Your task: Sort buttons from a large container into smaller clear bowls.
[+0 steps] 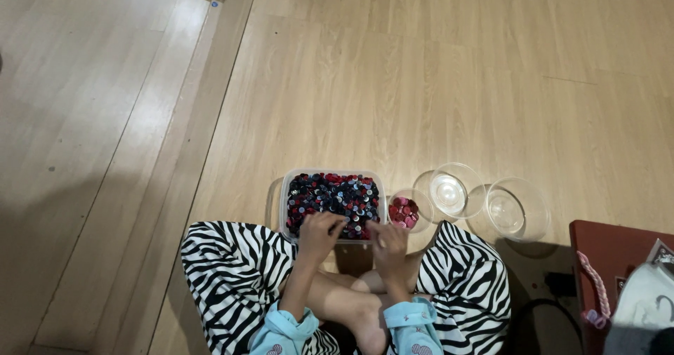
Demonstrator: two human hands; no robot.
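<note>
A clear rectangular tub full of mixed dark blue, red and black buttons sits on the wooden floor in front of my crossed legs. My left hand rests in the tub's near edge, fingers curled among the buttons. My right hand is at the tub's near right corner, fingers pinched together; whether it holds a button is too small to tell. A small clear bowl with pink-red buttons stands right of the tub.
Two empty clear bowls stand further right. A dark red box with a pink cord handle and a white bag lies at the lower right. My legs wear zebra-striped trousers.
</note>
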